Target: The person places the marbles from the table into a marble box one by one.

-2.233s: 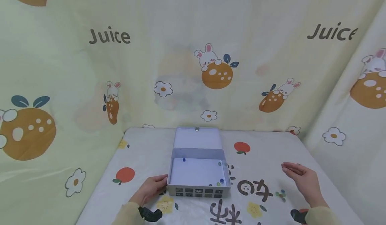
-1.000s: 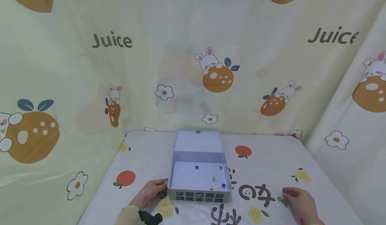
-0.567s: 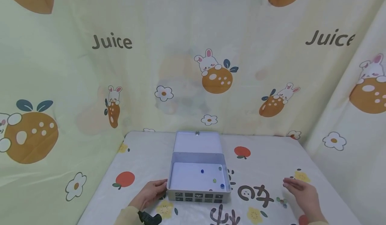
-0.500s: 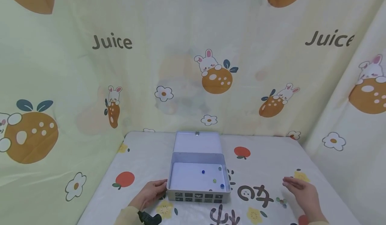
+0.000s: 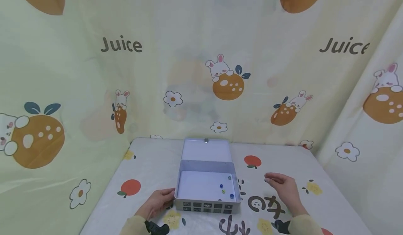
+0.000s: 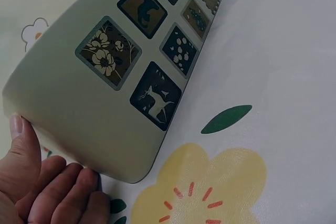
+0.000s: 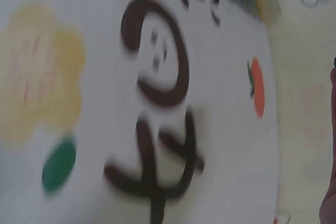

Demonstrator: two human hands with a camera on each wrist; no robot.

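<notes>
A light metal box [image 5: 207, 205] stands on the table with its hinged lid [image 5: 206, 150] raised behind it. Inside lie several glass marbles, among them a dark blue marble [image 5: 221, 186] and a green marble [image 5: 223, 191]. My left hand [image 5: 158, 200] holds the box's left side; in the left wrist view its thumb [image 6: 25, 145] touches the box's edge and its curled fingers [image 6: 68, 192] lie lower against the wall. Right of the box and above the tablecloth, my right hand [image 5: 284, 192] has thumb and fingertips pinched together, apparently on a marble that they hide.
A white tablecloth [image 5: 151, 158] printed with fruit, flowers and dark lettering covers the table. Behind and beside it hangs a patterned curtain [image 5: 189, 35]. Small pictures decorate the box's front. My right forearm covers the spot where loose marbles lay; the right wrist view is blurred.
My right hand went down to the loose marbles, lifted, and moved left toward the box. Inside the box the dark blue marble rolled rightward. My left hand stayed at the box's side.
</notes>
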